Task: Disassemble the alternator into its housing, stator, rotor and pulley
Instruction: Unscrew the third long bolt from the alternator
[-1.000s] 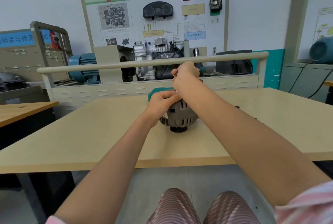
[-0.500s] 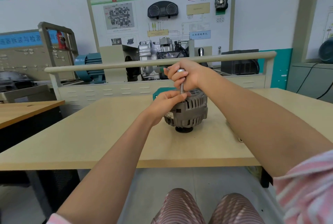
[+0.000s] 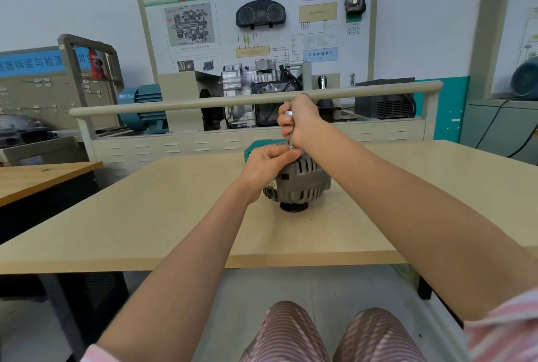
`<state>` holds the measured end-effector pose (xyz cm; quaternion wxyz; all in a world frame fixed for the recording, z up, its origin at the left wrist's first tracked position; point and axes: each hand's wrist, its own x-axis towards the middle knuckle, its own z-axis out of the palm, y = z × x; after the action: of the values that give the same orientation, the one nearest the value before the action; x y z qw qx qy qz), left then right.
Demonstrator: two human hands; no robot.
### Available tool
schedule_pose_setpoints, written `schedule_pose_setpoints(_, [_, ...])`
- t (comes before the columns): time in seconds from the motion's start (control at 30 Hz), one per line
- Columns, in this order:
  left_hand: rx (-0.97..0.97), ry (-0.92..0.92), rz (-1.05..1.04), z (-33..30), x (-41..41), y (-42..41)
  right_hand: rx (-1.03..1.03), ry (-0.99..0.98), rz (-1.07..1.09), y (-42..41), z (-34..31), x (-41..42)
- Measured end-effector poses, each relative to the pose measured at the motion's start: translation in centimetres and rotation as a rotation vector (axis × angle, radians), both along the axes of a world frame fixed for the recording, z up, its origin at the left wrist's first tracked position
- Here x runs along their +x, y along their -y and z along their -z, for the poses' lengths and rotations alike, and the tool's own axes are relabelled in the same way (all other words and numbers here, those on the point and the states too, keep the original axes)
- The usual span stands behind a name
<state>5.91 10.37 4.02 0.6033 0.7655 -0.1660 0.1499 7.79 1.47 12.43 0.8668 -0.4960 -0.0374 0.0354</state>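
A grey alternator (image 3: 302, 184) with slotted housing stands on the beige table (image 3: 145, 216), its black pulley (image 3: 292, 207) facing down against the tabletop. My right hand (image 3: 300, 120) grips a slim metal tool (image 3: 289, 129) held upright over the alternator's top edge. My left hand (image 3: 269, 165) rests on the alternator's upper left side, its fingertips pinching the tool's lower end where it meets the housing. The top face of the alternator is hidden behind both hands.
A teal object (image 3: 256, 147) lies on the table just behind the alternator. Beyond the table's far edge stands a training bench with a beige rail (image 3: 203, 104), a gearbox (image 3: 250, 82) and a blue motor (image 3: 142, 108). A wooden desk (image 3: 43, 175) sits at left.
The view has shifted, bringing the alternator's slotted housing out from behind my right arm. Both hands stay at the alternator's top, the right one now plainly gripping the upright tool.
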Motion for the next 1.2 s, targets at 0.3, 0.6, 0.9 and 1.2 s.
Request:
schedule_pose_setpoints(0.3, [0.039,0.032,-0.064,0.3,0.4,0.0,0.260,0.010,0.466,-1.7,0.4,-0.4])
schedule_pose_setpoints(0.6, [0.090,0.039,0.011,0.1,0.3,-0.3,0.162,-0.094,0.215,-0.7,-0.2,-0.8])
schedule_pose_setpoints(0.9, [0.155,-0.021,0.053,-0.2,0.2,-0.5,-0.172,-0.064,-0.332,0.8,-0.6,1.0])
schedule_pose_setpoints(1.2, [0.102,-0.011,0.037,-0.2,-0.1,-0.5,-0.218,-0.066,-0.487,1.2,-0.9,1.6])
